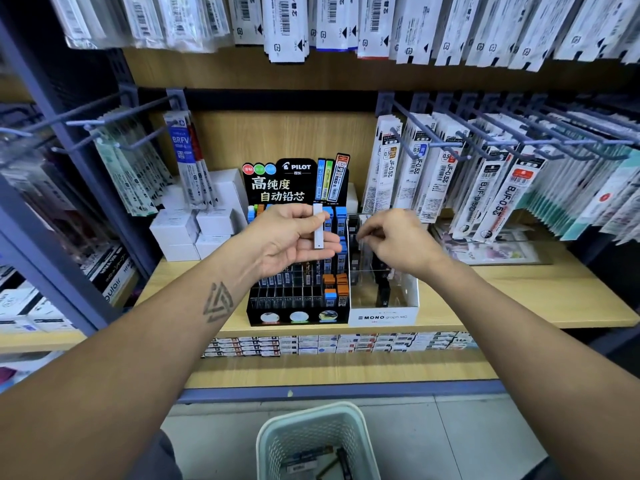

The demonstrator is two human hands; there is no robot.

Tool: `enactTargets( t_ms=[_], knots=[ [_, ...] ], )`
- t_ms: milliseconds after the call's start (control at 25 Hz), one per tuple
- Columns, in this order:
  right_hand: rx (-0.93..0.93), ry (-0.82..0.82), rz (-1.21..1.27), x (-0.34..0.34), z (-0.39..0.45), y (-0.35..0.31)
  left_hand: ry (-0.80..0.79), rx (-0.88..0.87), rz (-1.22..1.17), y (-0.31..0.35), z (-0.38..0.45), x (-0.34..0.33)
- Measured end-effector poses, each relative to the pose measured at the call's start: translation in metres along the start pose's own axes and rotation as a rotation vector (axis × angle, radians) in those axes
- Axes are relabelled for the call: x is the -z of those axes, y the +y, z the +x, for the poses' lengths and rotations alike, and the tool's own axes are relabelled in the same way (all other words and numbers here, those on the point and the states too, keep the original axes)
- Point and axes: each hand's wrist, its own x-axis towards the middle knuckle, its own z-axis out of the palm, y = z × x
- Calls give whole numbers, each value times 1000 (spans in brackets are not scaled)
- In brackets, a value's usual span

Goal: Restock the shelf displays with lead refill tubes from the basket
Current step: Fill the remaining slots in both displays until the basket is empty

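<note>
My left hand (291, 239) holds a white lead refill tube (317, 226) upright between thumb and fingers, in front of the black Pilot display stand (298, 306). My right hand (398, 242) hovers over the clear Mono display box (383, 315), its fingers curled; whether they pinch something small and dark I cannot tell. The Pilot stand holds several blue, orange and dark tubes in its slots. A pale green basket (277, 441) sits on the floor below, with a few tubes at its bottom.
White boxes (194, 230) are stacked left of the Pilot stand. Packaged pen refills (446, 174) hang on hooks to the right, left and above. A row of small boxes (329, 342) lines the lower shelf. The wooden shelf edge (519, 320) runs below the displays.
</note>
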Motion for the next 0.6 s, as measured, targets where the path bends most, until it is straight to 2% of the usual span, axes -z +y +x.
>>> enactTargets(
  t_ms=[80, 160, 280, 400, 600],
  knots=[
    [-139, 121, 286, 9, 3, -2, 3, 1, -23, 0, 0, 0],
    [-260, 175, 589, 19, 3, -6, -6, 8, -9, -2, -1, -2],
    [-338, 29, 895, 26, -8, -16, -66, 59, 58, -7, -5, -12],
    [-313, -126, 1043, 25, -16, -19, -109, 87, 93, -13, -6, -21],
    [-269, -103, 987, 25, -15, -15, -164, 95, 113, -18, -5, -28]
  ],
)
